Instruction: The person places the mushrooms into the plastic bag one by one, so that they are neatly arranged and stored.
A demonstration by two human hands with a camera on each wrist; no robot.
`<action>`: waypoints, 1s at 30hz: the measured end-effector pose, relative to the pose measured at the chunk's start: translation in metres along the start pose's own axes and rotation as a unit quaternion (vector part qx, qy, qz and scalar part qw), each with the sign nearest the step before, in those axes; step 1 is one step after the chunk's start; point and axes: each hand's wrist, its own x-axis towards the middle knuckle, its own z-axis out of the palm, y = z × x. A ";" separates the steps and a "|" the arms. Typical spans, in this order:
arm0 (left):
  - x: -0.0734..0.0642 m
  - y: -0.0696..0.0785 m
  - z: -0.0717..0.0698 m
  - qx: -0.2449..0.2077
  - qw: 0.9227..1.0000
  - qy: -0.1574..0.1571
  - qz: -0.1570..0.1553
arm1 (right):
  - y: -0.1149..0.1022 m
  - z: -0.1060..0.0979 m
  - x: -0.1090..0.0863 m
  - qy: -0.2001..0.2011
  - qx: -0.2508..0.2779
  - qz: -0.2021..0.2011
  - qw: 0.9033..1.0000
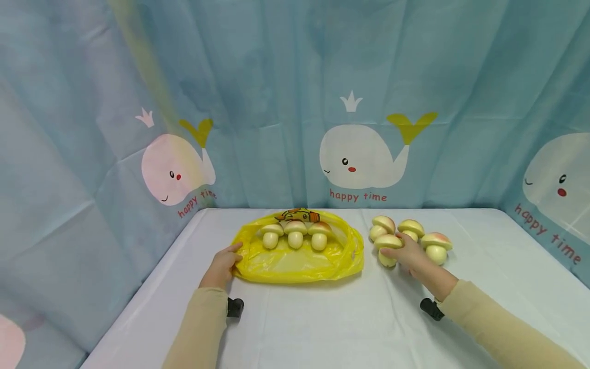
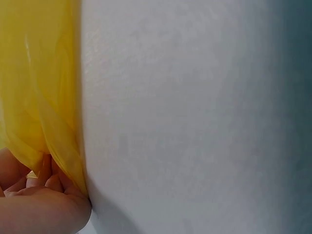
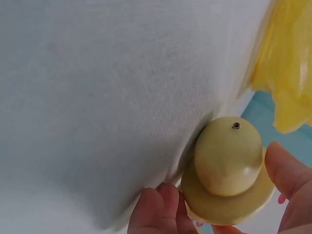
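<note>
A yellow plastic bag (image 1: 286,274) lies on the table with its mouth spread toward me and an orange cartoon print at the back. Three toy mushrooms (image 1: 295,237) with pale stems and pinkish caps sit side by side in it. My left hand (image 1: 223,264) holds the bag's left edge, the film between thumb and fingers in the left wrist view. To the right of the bag, my right hand (image 1: 413,257) grips another toy mushroom (image 3: 228,156) between thumb and fingers, its stem end facing the right wrist camera.
Three more toy mushrooms (image 1: 436,247) stand close around my right hand, behind and to its right. White cloth covers the table (image 1: 313,328). A blue curtain (image 1: 276,154) with whale prints hangs along the back and sides.
</note>
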 end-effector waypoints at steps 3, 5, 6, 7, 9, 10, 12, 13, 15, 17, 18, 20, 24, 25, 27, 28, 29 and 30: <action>0.001 0.001 0.000 0.002 1.000 0.002 0.000 | -0.002 0.000 0.002 0.002 -0.002 -0.001 1.000; 0.001 0.002 0.000 0.006 1.000 0.003 -0.001 | -0.003 0.001 0.003 0.002 -0.006 0.001 1.000; 0.001 0.002 -0.001 0.006 1.000 0.003 -0.001 | -0.004 0.002 0.003 0.002 -0.009 0.002 1.000; 0.001 0.002 -0.001 0.006 1.000 0.003 -0.001 | -0.005 0.002 0.003 0.002 -0.011 0.005 1.000; 0.000 0.003 -0.001 0.005 1.000 0.002 -0.001 | -0.006 0.003 0.003 0.005 -0.013 0.016 1.000; 0.000 0.003 -0.001 0.004 1.000 0.002 -0.001 | -0.006 0.004 0.002 0.007 -0.012 0.021 1.000; 0.000 0.003 0.000 0.002 1.000 -0.001 -0.001 | -0.007 0.004 0.000 0.009 -0.006 0.031 0.999; 0.000 0.003 0.000 0.002 1.000 -0.002 0.000 | -0.007 0.004 0.000 0.011 0.001 0.036 0.999; 0.000 0.002 0.001 0.004 1.000 -0.003 0.000 | -0.007 0.004 -0.002 0.015 0.014 0.042 0.999; 0.001 0.001 0.002 0.004 1.000 -0.003 0.001 | -0.007 0.003 -0.004 0.018 0.026 0.041 0.999; 0.002 0.001 0.002 0.004 1.000 -0.002 0.001 | -0.008 0.002 -0.006 0.018 0.034 0.042 0.998; 0.002 0.000 0.002 0.006 1.000 0.000 0.000 | -0.010 0.002 -0.008 0.017 0.051 0.042 0.998; 0.004 -0.001 0.001 0.009 1.000 0.002 0.000 | -0.016 0.003 -0.014 0.004 0.086 0.035 0.996; 0.003 -0.001 0.001 0.011 1.000 0.001 0.001 | -0.018 0.004 -0.015 0.002 0.092 0.032 0.995; 0.004 -0.001 0.000 0.012 1.000 0.000 0.002 | -0.022 0.004 -0.019 -0.003 0.104 0.022 0.994; 0.003 -0.001 0.000 0.012 1.000 0.000 0.002 | -0.024 0.005 -0.020 -0.005 0.110 0.016 0.994; 0.003 -0.001 0.000 0.013 1.000 -0.001 0.004 | -0.026 0.005 -0.022 -0.007 0.115 0.012 0.993; 0.004 -0.001 0.000 0.013 1.000 0.000 0.003 | -0.028 0.005 -0.023 -0.010 0.121 0.008 0.993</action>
